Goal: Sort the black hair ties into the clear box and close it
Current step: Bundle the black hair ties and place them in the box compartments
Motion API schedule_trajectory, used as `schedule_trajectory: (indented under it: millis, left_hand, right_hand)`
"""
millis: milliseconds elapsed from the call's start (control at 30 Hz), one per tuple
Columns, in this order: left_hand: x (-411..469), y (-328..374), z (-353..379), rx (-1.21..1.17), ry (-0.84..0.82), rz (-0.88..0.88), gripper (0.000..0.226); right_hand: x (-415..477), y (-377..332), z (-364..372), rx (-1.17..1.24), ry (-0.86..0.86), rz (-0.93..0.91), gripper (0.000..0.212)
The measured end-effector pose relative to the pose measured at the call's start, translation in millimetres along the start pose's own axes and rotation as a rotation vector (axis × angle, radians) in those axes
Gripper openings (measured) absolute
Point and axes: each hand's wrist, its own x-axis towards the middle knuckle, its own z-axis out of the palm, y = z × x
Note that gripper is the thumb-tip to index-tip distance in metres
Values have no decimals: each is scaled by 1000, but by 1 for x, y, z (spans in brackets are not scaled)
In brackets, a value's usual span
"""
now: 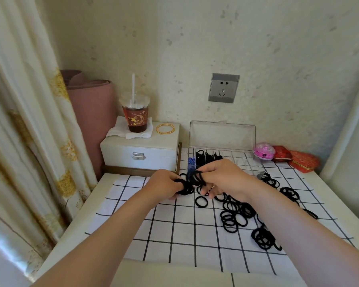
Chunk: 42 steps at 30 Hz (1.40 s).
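Observation:
Many black hair ties [235, 216] lie scattered on the right half of a white checked cloth [174, 235]. My left hand [164, 183] grips a bunch of black hair ties [186, 188] just in front of the clear box. My right hand [224, 177] meets it and holds several more ties [197, 177] looped over its fingers. The clear box [226, 160] stands behind my hands with its lid [222, 134] raised; some black ties and blue items lie in its left compartments. My hands hide the box's front.
A white jewellery box [140, 151] at the back left carries a drink cup with a straw [135, 114] and gold bangles [165, 128]. A pink round case [264, 151] and red boxes [296, 159] sit at the back right. A curtain [25, 121] hangs on the left.

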Motion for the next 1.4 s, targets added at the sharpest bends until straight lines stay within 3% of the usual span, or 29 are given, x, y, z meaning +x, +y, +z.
schedule_trajectory:
  millis: [100, 233, 433, 500, 633, 867, 1000, 1200, 1400]
  left_hand:
    - [-1, 8, 4, -111, -80, 5, 16]
    - [-2, 12, 3, -228, -153, -18, 20]
    - [-11, 14, -4, -543, -417, -99, 22]
    - [-10, 11, -4, -501, -447, -68, 28]
    - [-7, 3, -4, -378, -405, -38, 28]
    - [-3, 2, -8, -322, -326, -11, 26]
    - [-4, 5, -7, -363, -329, 7, 28]
    - [-6, 11, -4, -340, -248, 17, 32]
    - [-5, 18, 5, -324, -141, 29, 19]
  right_hand:
    - [1, 4, 8, 23, -33, 26, 18]
    - [5, 9, 9, -7, 49, 74, 20]
    - [8, 13, 14, -125, 160, 81, 15]
    - [7, 13, 19, -224, 197, 43, 11]
    - [7, 15, 26, -326, 200, -27, 4]
    - [1, 7, 13, -187, 13, -31, 14]
    - [1, 9, 7, -244, 176, -33, 32]
    - [-2, 18, 3, 47, -114, 96, 24]
    - [0, 24, -8, 168, -21, 105, 30]
